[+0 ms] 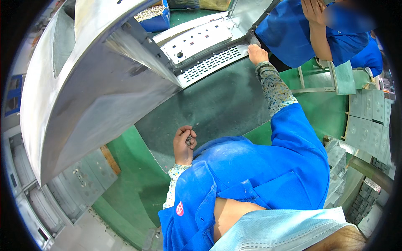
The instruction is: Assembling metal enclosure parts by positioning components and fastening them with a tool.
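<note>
A large grey sheet-metal housing (121, 100) with a big curved side panel stands tilted at the upper left. Along its lower front runs a white strip with rows of slots (211, 65), and a white plate with round holes (197, 43) sits behind it. My right hand (258, 54) reaches forward to the strip's right end, its fingers closed at the housing's corner. Close to my body, my left hand (184, 144) is curled around several small dark metal pieces (189, 139); their exact kind is too small to tell. Under both hands lies a dark tabletop (201, 106).
A blue bin (158, 19) of small parts stands behind the housing. At the upper right, a person in blue (289, 33) is close to the housing, one hand raised. Stacked grey metal panels (368, 121) stand at right, more panels (83, 178) at lower left. The floor (130, 184) is green.
</note>
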Action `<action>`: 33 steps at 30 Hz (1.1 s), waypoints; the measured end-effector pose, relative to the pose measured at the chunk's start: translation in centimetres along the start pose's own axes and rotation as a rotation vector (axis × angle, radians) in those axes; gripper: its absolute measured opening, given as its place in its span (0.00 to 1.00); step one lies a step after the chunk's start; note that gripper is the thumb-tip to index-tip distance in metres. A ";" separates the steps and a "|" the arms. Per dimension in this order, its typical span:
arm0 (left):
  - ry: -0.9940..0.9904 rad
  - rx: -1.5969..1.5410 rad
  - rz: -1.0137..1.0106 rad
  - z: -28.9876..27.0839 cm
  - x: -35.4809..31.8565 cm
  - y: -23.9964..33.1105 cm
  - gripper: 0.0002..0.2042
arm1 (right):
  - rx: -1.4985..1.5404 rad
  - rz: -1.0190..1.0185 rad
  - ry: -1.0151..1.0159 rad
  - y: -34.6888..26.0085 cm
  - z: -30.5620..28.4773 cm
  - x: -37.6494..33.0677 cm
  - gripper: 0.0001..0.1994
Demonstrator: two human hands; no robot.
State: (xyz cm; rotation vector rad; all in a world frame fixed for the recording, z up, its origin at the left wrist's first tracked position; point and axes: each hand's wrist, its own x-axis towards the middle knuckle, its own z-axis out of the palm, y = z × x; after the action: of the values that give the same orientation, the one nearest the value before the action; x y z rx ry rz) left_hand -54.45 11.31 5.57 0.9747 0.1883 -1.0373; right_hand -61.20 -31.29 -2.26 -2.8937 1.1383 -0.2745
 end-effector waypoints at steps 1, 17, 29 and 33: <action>0.003 0.009 0.006 0.0 0.0 0.0 0.05 | -0.042 0.010 -0.003 0.1 0.1 0.1 0.07; 0.049 -0.027 0.017 -0.1 -0.2 -0.3 0.05 | -0.003 -0.032 0.034 -0.5 0.3 0.0 0.08; -0.025 -0.062 0.075 -0.6 -1.4 -1.4 0.05 | 0.207 -0.013 0.340 -3.8 -0.4 -3.5 0.11; -0.125 -0.474 0.035 -1.2 -1.9 -2.3 0.07 | 0.471 -0.166 0.210 -10.1 0.8 -10.3 0.08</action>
State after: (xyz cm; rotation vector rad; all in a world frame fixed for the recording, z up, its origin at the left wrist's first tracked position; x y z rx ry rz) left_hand -56.92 13.10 4.56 0.4809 0.2967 -0.9595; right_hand -61.64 -16.98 -3.76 -2.5753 0.7230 -0.7529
